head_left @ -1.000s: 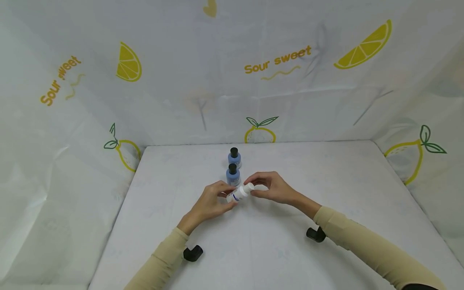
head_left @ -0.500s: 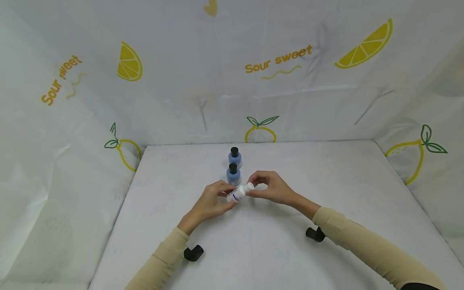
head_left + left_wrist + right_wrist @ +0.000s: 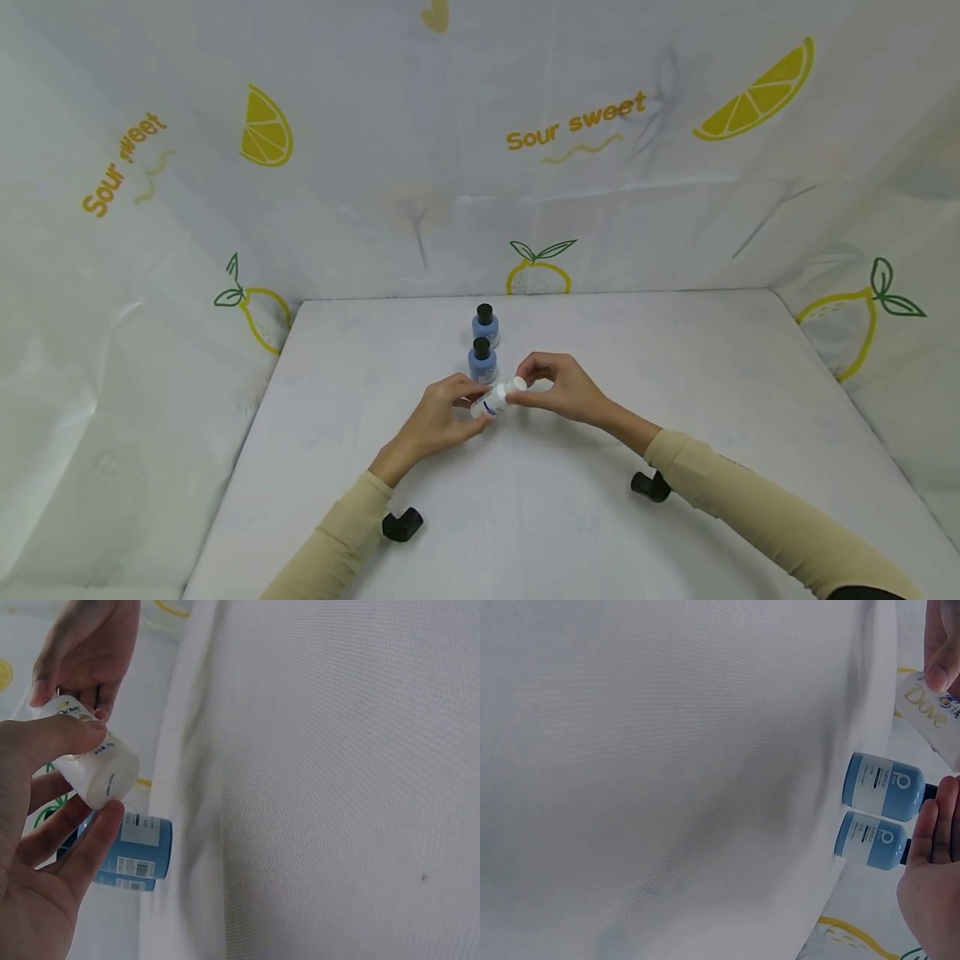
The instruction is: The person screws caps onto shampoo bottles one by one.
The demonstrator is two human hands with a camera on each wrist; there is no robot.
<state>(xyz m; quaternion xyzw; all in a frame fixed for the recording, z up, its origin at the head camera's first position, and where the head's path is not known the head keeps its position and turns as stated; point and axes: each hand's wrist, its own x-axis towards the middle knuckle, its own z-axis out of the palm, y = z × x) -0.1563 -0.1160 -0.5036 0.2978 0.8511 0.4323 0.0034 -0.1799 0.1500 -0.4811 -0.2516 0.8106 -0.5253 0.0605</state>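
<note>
A small white Dove bottle (image 3: 489,404) is held tilted above the white table, its cap end up and to the right. My left hand (image 3: 441,412) grips the body between thumb and fingers; in the left wrist view the bottle's base (image 3: 116,776) faces the camera. Around the white cap (image 3: 516,385), the thumb and forefinger of my right hand (image 3: 564,390) pinch; part of the cap is hidden. Just behind stand two upright blue bottles with black caps, a nearer one (image 3: 482,367) and a farther one (image 3: 485,327).
The white table (image 3: 585,517) ends at a white curtain (image 3: 360,192) printed with lemons, which also hangs at both sides. Beneath the sleeves show black curved pieces, one at the left forearm (image 3: 402,525) and one at the right forearm (image 3: 650,486).
My right thumb and forefinger have shifted slightly about the cap, the thumb moving left towards the bottle's neck. The left hand and both blue bottles stay where they were.
</note>
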